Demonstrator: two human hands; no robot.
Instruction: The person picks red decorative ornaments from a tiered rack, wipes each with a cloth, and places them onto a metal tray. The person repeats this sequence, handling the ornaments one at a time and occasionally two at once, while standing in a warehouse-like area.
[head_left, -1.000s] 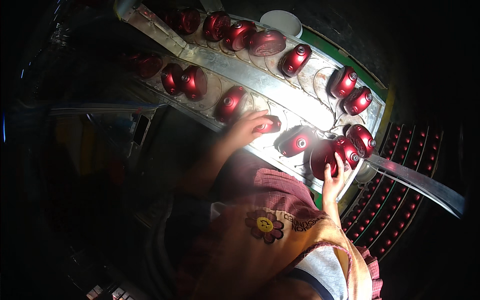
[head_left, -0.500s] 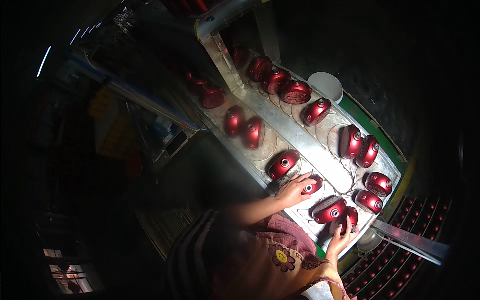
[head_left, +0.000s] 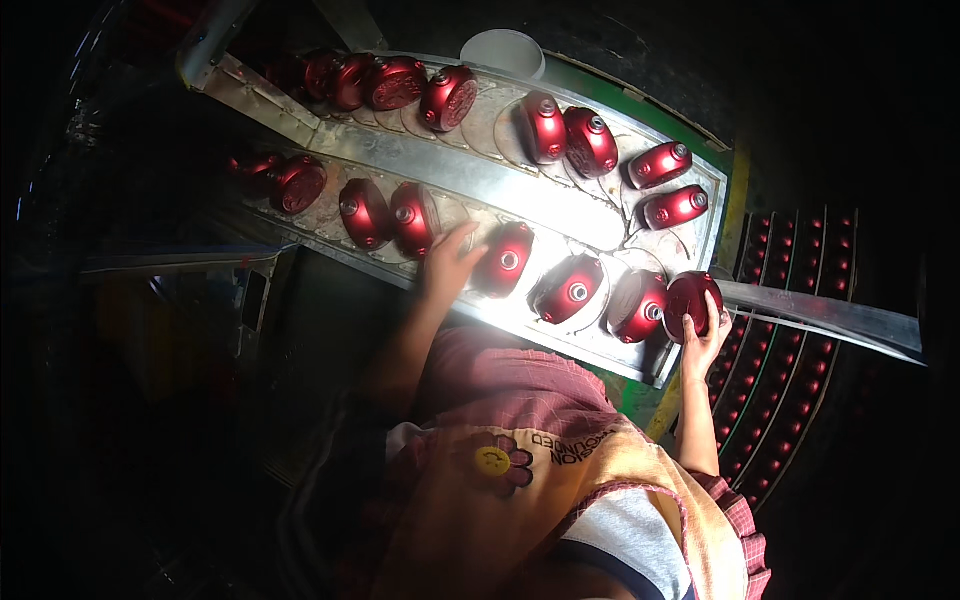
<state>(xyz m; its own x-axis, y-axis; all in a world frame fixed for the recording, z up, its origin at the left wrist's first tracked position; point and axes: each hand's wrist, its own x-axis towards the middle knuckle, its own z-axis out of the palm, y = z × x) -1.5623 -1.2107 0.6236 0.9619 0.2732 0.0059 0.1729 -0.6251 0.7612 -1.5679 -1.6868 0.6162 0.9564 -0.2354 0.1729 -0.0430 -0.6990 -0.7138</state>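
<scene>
At the right end of a metal conveyor [head_left: 570, 205], my right hand [head_left: 703, 345] is closed around a glossy red, rounded, flattened bottle [head_left: 690, 298], held at the conveyor's edge with its broad face showing. Just left of it lies another red bottle [head_left: 640, 305] with a metallic neck, then a further one [head_left: 570, 290]. My left hand [head_left: 452, 268] is slightly blurred, its fingers spread and holding nothing. It hovers between a red bottle [head_left: 507, 260] on its right and one [head_left: 413, 218] on its left; whether the fingertips touch either I cannot tell.
More red bottles [head_left: 592, 142] line the conveyor's far lane, beyond a bright central divider [head_left: 590, 222]. A white round tub [head_left: 503, 52] stands behind. A metal bar [head_left: 830, 318] juts out rightward above racks [head_left: 785, 375] filled with rows of red pieces. A metal frame [head_left: 255, 100] spans the far left.
My view has turned, so the conveyor lies flatter across it. My left hand has come off the bottle it touched. My right hand has brought its bottle to the conveyor's end edge.
</scene>
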